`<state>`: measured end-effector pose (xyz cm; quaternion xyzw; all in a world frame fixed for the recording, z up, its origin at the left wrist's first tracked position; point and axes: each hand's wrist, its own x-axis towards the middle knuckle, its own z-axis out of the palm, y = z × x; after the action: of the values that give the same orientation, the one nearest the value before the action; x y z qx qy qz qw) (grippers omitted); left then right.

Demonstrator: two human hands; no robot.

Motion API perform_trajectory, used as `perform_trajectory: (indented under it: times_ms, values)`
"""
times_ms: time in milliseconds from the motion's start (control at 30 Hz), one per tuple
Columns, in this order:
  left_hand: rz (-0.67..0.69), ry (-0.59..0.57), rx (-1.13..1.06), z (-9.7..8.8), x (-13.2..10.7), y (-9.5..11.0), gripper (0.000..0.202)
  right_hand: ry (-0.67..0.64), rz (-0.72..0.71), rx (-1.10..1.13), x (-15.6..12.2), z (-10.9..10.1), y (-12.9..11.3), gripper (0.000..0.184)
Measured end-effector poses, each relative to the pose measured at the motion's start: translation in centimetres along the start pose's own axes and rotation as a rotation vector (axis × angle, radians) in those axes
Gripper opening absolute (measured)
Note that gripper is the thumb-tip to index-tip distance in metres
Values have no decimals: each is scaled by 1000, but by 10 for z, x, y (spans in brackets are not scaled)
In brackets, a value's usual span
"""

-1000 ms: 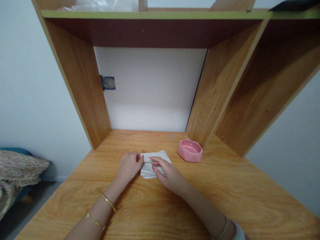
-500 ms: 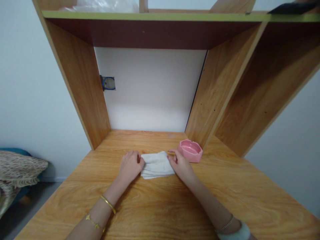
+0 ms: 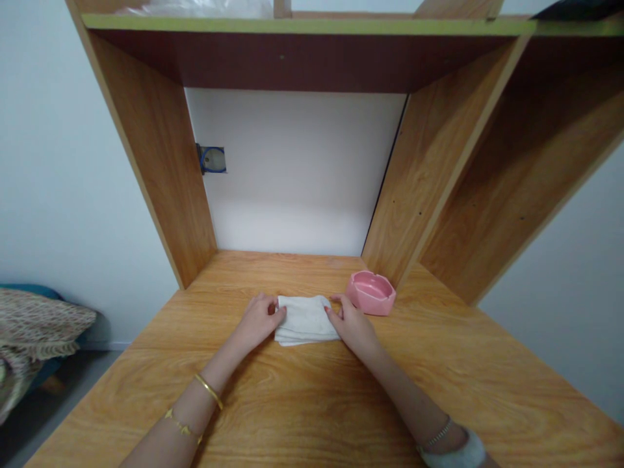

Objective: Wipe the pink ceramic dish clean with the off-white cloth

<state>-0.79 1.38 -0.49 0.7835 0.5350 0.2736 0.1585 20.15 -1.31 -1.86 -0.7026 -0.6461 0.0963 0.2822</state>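
A white cloth (image 3: 305, 320), folded into a layered rectangle, lies flat on the wooden desktop between both hands. My left hand (image 3: 260, 320) pinches its left edge, the thumb on top and the fingers curled at the back corner. At the opposite edge, my right hand (image 3: 355, 324) has its thumb on the cloth and its index finger by the back right corner. The underside of each grip is hidden. Just behind the right hand stands a pink ashtray (image 3: 371, 292) with notched, angular sides.
Wooden upright panels (image 3: 156, 162) flank the back of the desktop (image 3: 312, 403), and a shelf with a yellow-green edge (image 3: 312, 26) runs overhead. An open socket box (image 3: 213, 160) shows in the back wall. A fringed woven blanket (image 3: 39, 325) lies at the far left.
My left thumb has moved slightly inward over the cloth's left edge, and its back corners look a little straighter. The ashtray has stayed in place.
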Motion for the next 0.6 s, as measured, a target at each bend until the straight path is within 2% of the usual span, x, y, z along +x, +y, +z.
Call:
perform_trajectory:
  times_ms: [133, 267, 467, 600]
  values:
    - [-2, 38, -42, -1, 2, 1, 26, 6, -16, 42, 0, -1, -1, 29]
    - [-94, 73, 16, -3, 1, 2, 25, 5, -19, 78, 0, -2, -2, 30]
    - [-129, -16, 219, -1, -6, 1, 11, -43, -24, 137, 2, 5, 3, 34]
    - [-65, 72, 157, -1, -8, 3, 15, -59, -52, 184, 3, 6, 5, 36]
